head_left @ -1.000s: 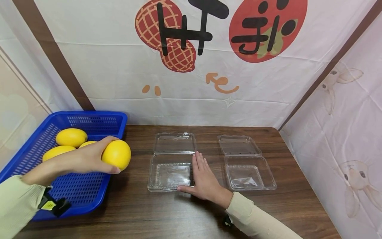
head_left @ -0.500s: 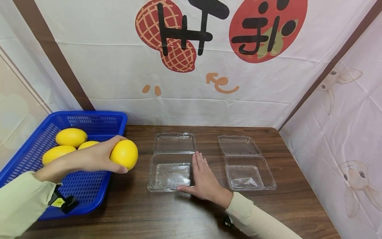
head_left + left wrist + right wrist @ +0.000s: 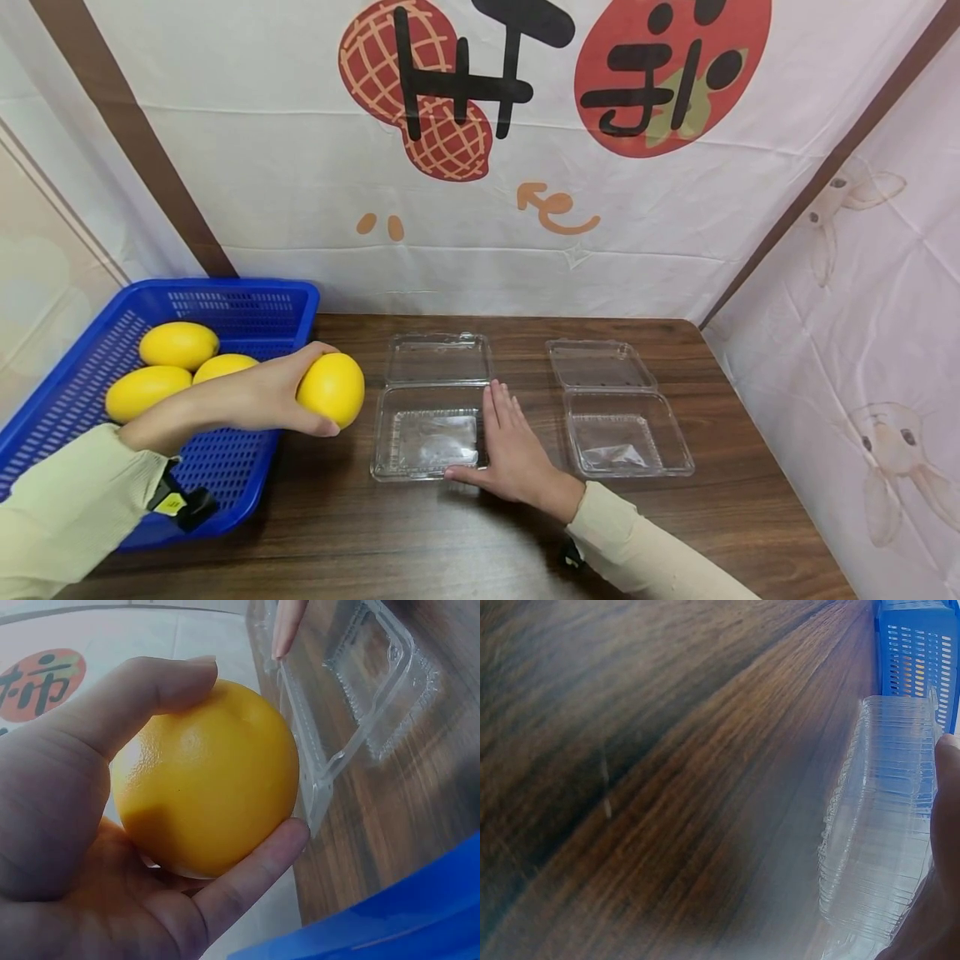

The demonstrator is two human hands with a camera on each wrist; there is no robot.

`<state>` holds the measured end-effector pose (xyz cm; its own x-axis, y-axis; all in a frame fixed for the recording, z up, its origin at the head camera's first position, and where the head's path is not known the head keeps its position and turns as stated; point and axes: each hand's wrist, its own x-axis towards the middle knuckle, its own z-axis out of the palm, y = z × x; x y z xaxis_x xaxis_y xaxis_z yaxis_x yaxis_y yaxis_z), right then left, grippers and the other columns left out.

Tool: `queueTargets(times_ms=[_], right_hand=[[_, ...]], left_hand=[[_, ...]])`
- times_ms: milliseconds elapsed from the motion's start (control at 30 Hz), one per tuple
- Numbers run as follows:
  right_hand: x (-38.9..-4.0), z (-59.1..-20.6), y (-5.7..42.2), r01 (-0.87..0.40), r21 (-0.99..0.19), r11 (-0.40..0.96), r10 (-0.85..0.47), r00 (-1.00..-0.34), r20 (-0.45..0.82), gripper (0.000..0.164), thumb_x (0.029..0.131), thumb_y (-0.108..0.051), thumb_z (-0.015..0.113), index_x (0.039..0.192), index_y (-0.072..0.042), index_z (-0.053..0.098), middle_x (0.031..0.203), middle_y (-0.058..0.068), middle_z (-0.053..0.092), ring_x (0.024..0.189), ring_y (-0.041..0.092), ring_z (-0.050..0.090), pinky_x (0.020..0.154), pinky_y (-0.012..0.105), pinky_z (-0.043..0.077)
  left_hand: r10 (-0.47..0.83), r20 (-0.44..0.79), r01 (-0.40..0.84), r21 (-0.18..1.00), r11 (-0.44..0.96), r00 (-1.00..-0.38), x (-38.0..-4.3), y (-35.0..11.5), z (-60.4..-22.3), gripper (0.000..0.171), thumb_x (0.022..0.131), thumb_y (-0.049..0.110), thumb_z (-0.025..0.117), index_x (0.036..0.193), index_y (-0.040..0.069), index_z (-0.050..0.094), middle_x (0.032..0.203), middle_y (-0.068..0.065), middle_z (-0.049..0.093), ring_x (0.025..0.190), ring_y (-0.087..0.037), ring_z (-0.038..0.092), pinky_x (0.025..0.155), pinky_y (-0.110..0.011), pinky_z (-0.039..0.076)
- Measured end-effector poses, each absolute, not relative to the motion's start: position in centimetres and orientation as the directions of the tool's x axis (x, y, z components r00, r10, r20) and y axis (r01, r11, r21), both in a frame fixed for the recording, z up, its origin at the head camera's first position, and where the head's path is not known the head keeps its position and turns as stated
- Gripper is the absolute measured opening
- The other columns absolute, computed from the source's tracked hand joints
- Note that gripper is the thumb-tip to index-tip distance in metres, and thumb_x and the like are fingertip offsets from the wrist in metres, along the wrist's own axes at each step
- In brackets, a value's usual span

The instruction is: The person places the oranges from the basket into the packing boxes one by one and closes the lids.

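Note:
My left hand [image 3: 281, 396] grips a plump yellow lemon [image 3: 333, 390] between thumb and fingers, raised just past the right rim of the blue basket. Its pebbled skin fills the middle of the left wrist view, with a fingertip [image 3: 289, 836] beneath it. To the right lies a clear plastic clamshell box [image 3: 382, 433], lid folded back, with nothing inside. My right hand [image 3: 521, 454] rests against that box's right side, fingers straight and thumb at the front edge. The right wrist view catches only part of this hand, beside the box's ribbed wall [image 3: 885, 817].
The blue basket [image 3: 292, 304] at the left contains several more lemons [image 3: 178, 346]. Another clear clamshell box [image 3: 675, 433], lid back, lies right of my right hand. All stand on a brown wooden table [image 3: 360, 542]. Printed cloth [image 3: 465, 279] hangs behind and at the sides.
My left hand has carried the lemon a little to the right, away from the basket and closer to the near clamshell box. My right hand and both boxes have stayed put.

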<state>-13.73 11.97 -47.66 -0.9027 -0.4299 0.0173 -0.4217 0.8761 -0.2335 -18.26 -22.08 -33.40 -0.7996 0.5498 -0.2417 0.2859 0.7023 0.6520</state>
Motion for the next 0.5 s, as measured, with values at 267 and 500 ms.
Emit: queueTargets(times_ms=[267, 500], right_hand=[[-13.7, -47.6, 12.0, -0.418, -0.238, 0.877, -0.427, -0.904, 0.016, 0.127, 0.083, -0.082, 0.055, 0.158, 0.010, 0.009, 0.166, 0.028, 0.005, 0.154, 0.039, 0.009, 0.124, 0.045, 0.013], [-13.7, -47.7, 12.0, -0.424, -0.240, 0.873, -0.431, -0.902, 0.025, 0.127, 0.083, -0.081, 0.057, 0.158, 0.010, 0.009, 0.166, 0.029, 0.006, 0.154, 0.039, 0.009, 0.123, 0.046, 0.014]], left_hand=[[0.567, -0.242, 0.291, 0.666, 0.687, -0.787, -18.4, -21.1, -33.5, 0.092, 0.075, 0.038, 0.087, 0.143, 0.002, 0.036, 0.108, -0.010, 0.062, 0.086, -0.022, 0.057, 0.071, -0.037, 0.048], [0.573, -0.245, 0.288, 0.674, 0.680, -0.782, -18.5, -20.1, -33.6, 0.093, 0.074, 0.038, 0.087, 0.142, 0.001, 0.037, 0.110, -0.011, 0.062, 0.086, -0.022, 0.058, 0.072, -0.037, 0.049]])
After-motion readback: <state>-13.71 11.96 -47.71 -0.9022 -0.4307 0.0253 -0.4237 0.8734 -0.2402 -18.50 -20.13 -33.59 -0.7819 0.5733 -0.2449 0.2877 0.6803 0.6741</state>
